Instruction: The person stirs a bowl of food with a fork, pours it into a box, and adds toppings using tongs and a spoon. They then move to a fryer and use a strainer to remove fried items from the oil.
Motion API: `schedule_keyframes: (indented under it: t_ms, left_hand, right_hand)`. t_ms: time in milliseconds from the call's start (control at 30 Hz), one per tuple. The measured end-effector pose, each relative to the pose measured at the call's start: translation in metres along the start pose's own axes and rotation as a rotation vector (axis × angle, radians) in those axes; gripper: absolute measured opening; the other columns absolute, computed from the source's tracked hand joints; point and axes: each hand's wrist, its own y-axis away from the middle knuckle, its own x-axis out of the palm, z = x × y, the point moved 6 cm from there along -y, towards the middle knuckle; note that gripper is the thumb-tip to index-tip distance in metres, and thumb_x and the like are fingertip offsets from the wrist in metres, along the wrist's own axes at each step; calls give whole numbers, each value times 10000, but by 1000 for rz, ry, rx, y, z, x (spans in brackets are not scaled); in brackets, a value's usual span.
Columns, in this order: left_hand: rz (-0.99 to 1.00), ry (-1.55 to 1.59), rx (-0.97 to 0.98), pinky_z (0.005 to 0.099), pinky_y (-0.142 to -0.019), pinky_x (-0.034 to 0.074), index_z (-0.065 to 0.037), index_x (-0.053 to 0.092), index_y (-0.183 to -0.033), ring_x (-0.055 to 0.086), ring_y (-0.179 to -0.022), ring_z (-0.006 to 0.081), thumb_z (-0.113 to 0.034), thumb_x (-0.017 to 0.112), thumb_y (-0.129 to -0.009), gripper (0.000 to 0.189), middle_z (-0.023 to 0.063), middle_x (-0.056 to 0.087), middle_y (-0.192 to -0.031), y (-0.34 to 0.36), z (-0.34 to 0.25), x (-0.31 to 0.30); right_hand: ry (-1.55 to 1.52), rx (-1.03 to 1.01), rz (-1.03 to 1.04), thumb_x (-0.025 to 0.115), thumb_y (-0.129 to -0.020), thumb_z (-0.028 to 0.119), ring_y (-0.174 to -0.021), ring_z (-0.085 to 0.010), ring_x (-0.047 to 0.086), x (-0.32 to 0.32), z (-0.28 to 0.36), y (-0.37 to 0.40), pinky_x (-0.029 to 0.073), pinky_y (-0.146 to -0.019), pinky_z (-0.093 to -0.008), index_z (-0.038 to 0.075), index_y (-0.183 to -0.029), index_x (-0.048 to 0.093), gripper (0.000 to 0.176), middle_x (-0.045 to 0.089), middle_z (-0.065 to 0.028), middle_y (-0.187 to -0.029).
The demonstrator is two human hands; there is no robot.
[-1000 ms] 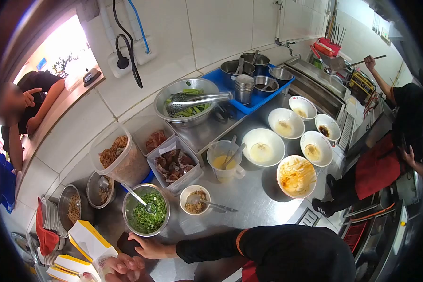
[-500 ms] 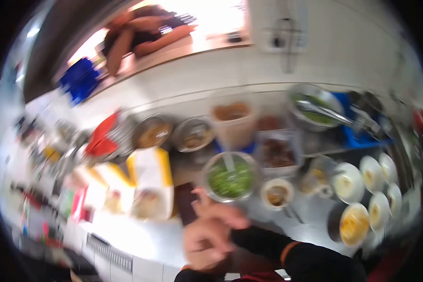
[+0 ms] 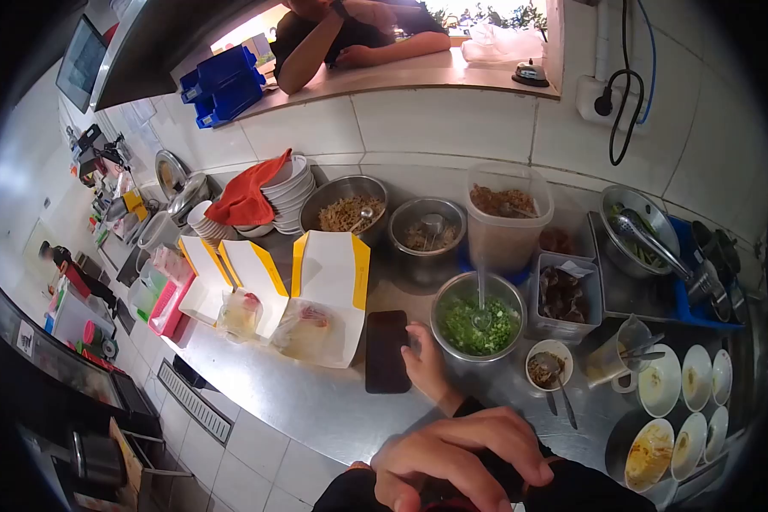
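Observation:
My right hand (image 3: 427,363) is open beside the right edge of a black smartphone (image 3: 387,352) on the steel counter, its fingertips close to the phone. Crossing over my right forearm, my left hand (image 3: 465,452) has its fingers bent round the black sleeve (image 3: 602,486) and its thumb apart, toward the bottom of the view. Just beyond my right hand stands a metal bowl (image 3: 438,334) of chopped green onion with a spoon in it. To the left of the phone is an open white-and-yellow takeaway box (image 3: 346,343) with a wrapped item inside.
More open boxes (image 3: 198,299) stand left. Behind are bowls of minced food (image 3: 343,213), stacked bowls under a red cloth (image 3: 252,189), and a tall plastic tub (image 3: 508,243). Several white bowls (image 3: 659,384) line the right. A person's arms (image 3: 384,53) rest on the hatch ledge.
My hands have come apart: the right reaches forward beside the phone with its wrist showing, while the left has moved right, over the right forearm. The view has shifted and sharpened.

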Motion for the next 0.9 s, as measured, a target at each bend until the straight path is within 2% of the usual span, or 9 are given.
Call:
schedule_keyframes:
  t_ms: [167,267,333,400,467,533,633,767,900]
  left_hand:
    - [-68,121,-33,399,-794,405,-28,647,-875,508,-936,315,-437,436,-910,461,242,560,-1026,2,5,0]
    - [-86,175,-66,406,-805,407,-33,647,-869,506,-972,311,-393,460,-905,407,218,565,-1032,-1,20,11]
    - [3,159,-103,432,-845,412,-38,649,-882,501,-1035,325,-364,474,-903,371,191,571,-1047,-3,25,7]
    - [208,-25,62,472,-938,386,-53,633,-959,450,-1157,344,-364,485,-903,349,136,575,-1077,18,26,-8]
    - [13,-98,-120,500,-975,355,-111,612,-1030,403,-1207,352,-366,510,-891,307,104,527,-1161,12,27,-13]
    - [-156,10,-324,500,-960,359,-167,591,-1074,395,-1205,334,-362,537,-876,283,80,464,-1243,25,18,-21]
    - [-200,-21,-236,415,-925,338,-200,580,-1027,390,-1126,246,-332,565,-862,212,49,416,-1271,19,17,-20]
    - [-227,-48,-211,438,-916,333,-197,586,-1000,390,-1124,252,-327,546,-863,193,50,418,-1295,20,17,-23]
    - [-185,-22,-273,476,-979,288,-207,572,-1084,333,-1204,273,-333,459,-900,250,49,411,-1343,26,15,-29]
  right_hand:
    - [20,6,1,568,-803,59,-1193,-371,428,-1,2,1,340,-990,-386,54,-1141,448,359,458,-198,-1261]
    - [65,-60,-21,552,-812,64,-1138,-360,469,3,-3,3,370,-951,-389,63,-1151,447,355,493,-182,-1192]
    - [13,-8,-19,542,-800,57,-1088,-364,477,4,0,5,376,-925,-410,54,-1134,453,345,470,-199,-1182]
    - [152,-110,-110,568,-768,55,-1124,-348,454,-1,8,5,358,-956,-410,55,-1104,468,351,475,-175,-1166]
    - [114,-64,-74,578,-752,38,-1135,-348,443,1,-4,5,354,-960,-405,57,-1101,463,368,470,-175,-1172]
    - [79,-126,-165,585,-741,17,-1143,-338,441,4,-5,7,352,-964,-397,53,-1106,450,390,465,-174,-1178]
    - [23,-74,-136,585,-736,5,-1145,-331,443,9,-12,4,354,-968,-387,43,-1112,436,406,461,-174,-1185]
    - [10,-95,-167,588,-732,5,-1124,-340,462,10,-12,4,372,-947,-395,44,-1104,437,403,473,-182,-1174]
    - [-2,-75,-161,582,-727,-6,-1123,-336,461,10,-13,5,371,-946,-396,43,-1093,436,397,476,-177,-1165]
